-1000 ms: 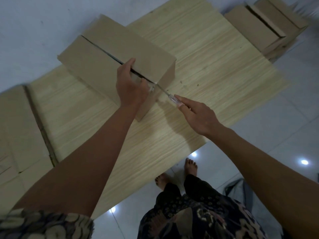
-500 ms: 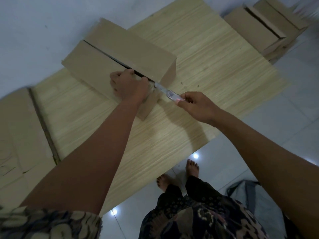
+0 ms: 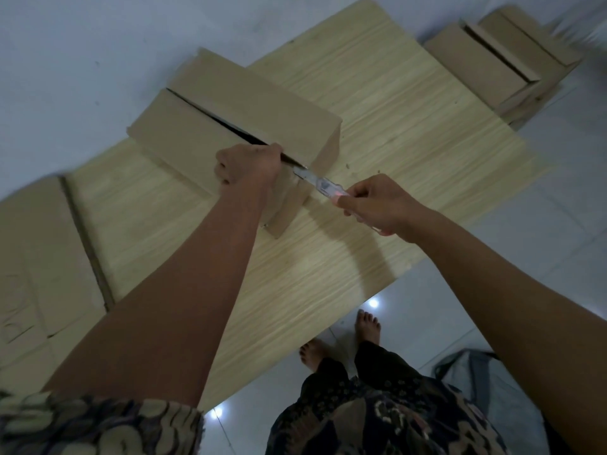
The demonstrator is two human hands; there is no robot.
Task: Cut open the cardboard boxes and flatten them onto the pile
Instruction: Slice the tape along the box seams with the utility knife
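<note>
A long brown cardboard box [image 3: 249,103] lies on a light wooden table [image 3: 410,133]. A dark seam runs along its top, slit open and gaping near my hands. My left hand [image 3: 248,164] sits curled on the near flap at the seam's end, its fingers hooked over the flap's edge. My right hand [image 3: 377,203] grips the handle of a clear utility knife [image 3: 320,183]. The blade tip meets the seam at the box's near corner.
Flattened cardboard [image 3: 36,251] lies at the table's left end. More boxes [image 3: 499,60] stand at the far right, past the table's end. White wall lies behind. My bare feet [image 3: 368,326] stand on glossy tile, with a grey bag [image 3: 486,382] at the lower right.
My left hand went from flat on the flap to curled into the seam. My right hand pulled the knife back along the seam to the near corner and closed round its handle.
</note>
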